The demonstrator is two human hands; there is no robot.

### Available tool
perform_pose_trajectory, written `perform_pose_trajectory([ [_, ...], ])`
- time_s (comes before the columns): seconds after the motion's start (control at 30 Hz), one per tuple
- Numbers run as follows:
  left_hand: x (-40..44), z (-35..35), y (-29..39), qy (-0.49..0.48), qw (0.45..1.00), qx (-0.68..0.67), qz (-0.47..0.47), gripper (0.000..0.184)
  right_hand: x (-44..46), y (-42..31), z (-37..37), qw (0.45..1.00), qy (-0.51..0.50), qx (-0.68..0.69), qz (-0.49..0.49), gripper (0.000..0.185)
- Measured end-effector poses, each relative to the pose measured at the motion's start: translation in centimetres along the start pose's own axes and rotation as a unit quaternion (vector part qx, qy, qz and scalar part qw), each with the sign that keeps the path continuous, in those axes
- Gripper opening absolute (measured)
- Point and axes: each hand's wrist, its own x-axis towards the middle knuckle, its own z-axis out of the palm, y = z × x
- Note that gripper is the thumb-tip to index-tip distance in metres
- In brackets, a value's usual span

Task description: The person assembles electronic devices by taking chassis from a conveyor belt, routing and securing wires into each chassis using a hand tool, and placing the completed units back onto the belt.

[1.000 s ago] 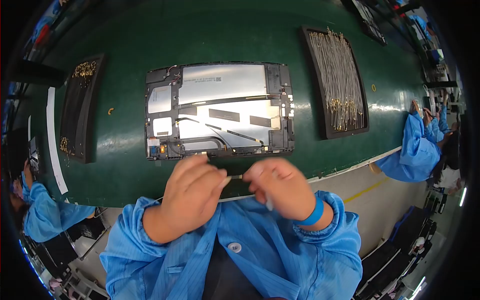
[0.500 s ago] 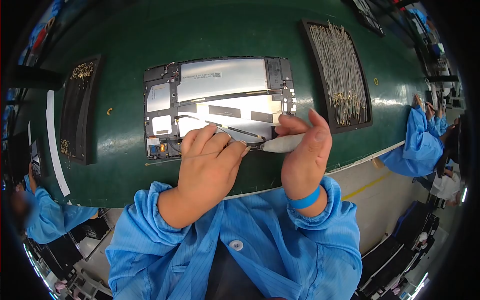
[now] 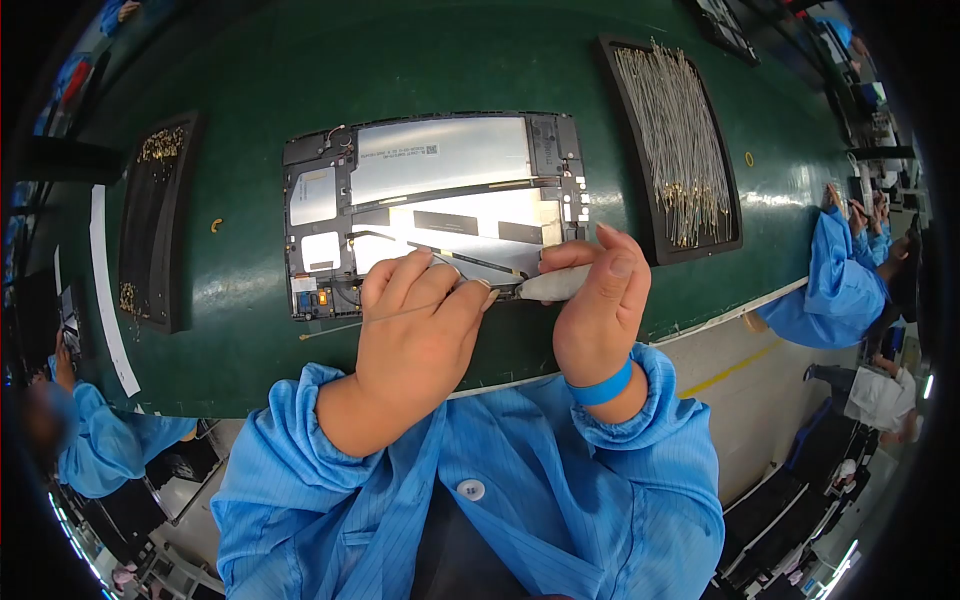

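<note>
An opened tablet lies on the bench, its battery panels and a black flat cable showing. My left hand rests on its near edge, fingers bent and pressed together. A thin grey cable with a gold end crosses the back of this hand toward the fingertips; its other end is hidden. My right hand is closed around a pen-like tool with a pale wrapped handle. The dark tip of this tool is at the near edge of the tablet, close to my left fingertips; its exact contact is hidden.
A black tray of thin grey cables stands right of the tablet. Another black tray, with small gold-ended pieces, is at left beside a white strip. Yellow rings lie on the green bench. Co-workers in blue sit at both sides.
The thin cable's gold end has swung down and right, and its length now lies over my left hand. My right hand and the tool have shifted slightly left.
</note>
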Motion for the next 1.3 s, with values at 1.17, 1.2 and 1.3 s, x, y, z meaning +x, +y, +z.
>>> perform_pose_trajectory([
  [1.17,0.0,-0.2,0.2,-0.016,0.999,-0.034,-0.02,0.017,0.4,-0.3,-0.2,0.999,0.009,0.023,0.034,0.033],
  [1.2,0.0,-0.2,0.2,-0.02,0.999,-0.032,-0.02,0.017,0.4,-0.2,-0.3,0.999,0.007,0.018,0.031,0.033],
  [1.3,0.0,-0.2,0.2,-0.026,0.999,-0.028,-0.02,0.017,0.3,-0.1,-0.3,1.0,0.003,0.01,0.023,0.033],
])
